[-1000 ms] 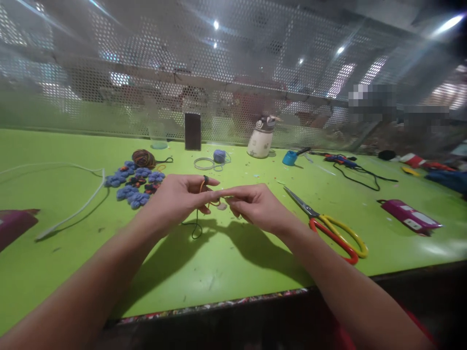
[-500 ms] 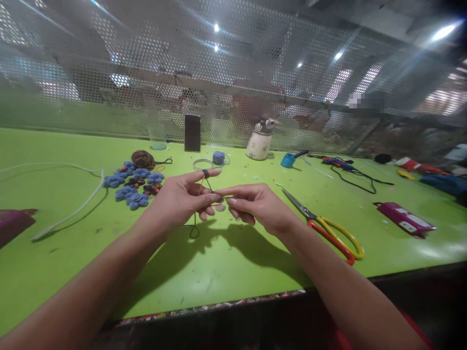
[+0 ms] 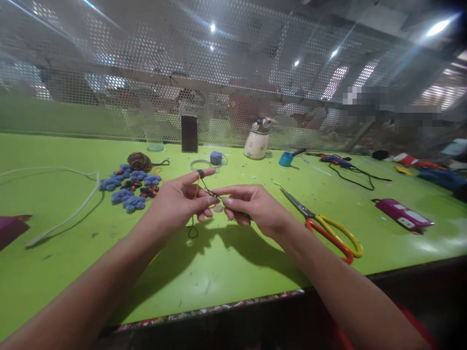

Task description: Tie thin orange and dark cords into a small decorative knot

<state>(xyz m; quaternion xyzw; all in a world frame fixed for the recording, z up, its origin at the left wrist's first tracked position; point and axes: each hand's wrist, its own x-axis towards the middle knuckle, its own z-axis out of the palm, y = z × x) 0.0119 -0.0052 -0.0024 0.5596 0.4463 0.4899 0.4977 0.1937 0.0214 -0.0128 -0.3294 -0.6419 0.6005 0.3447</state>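
Working dark yarn (image 3: 207, 184) and orange yarn (image 3: 197, 187) between both hands, above the middle of the green surface (image 3: 204, 287), back from its front edge. Left hand (image 3: 177, 199): index finger stretched out with dark yarn wrapped round it, thumb and other fingertips pinched on the yarn. Right hand (image 3: 255, 204): thumb and index pinched, other fingers curled, on a thin dark piece (image 3: 220, 197); yarn or tool, cannot tell.

Surface smooth, glossy, scuffed, front edge speckled. Knobbly blue and dark-orange yarn flowers (image 3: 127, 199) clustered left of the left hand; round variegated yarn ball (image 3: 139, 161) just behind them. Smaller blue yarn ball (image 3: 216, 158) toward the back edge. Metal scissors (image 3: 308, 212), one handle loop red, one yellow, right of the right hand. Shiny purple case (image 3: 401, 214) near the right end.

Containers: clear cup (image 3: 155, 146) near the back edge, contents not readable; pale tapered flask (image 3: 257, 141), dark lid on, also at the back; squat blue pot (image 3: 286, 159) to its right, inside not visible.

Task yarn: thin, dark, taut from finger to pinch, orange strand alongside, slack dark loop hanging below the left hand.
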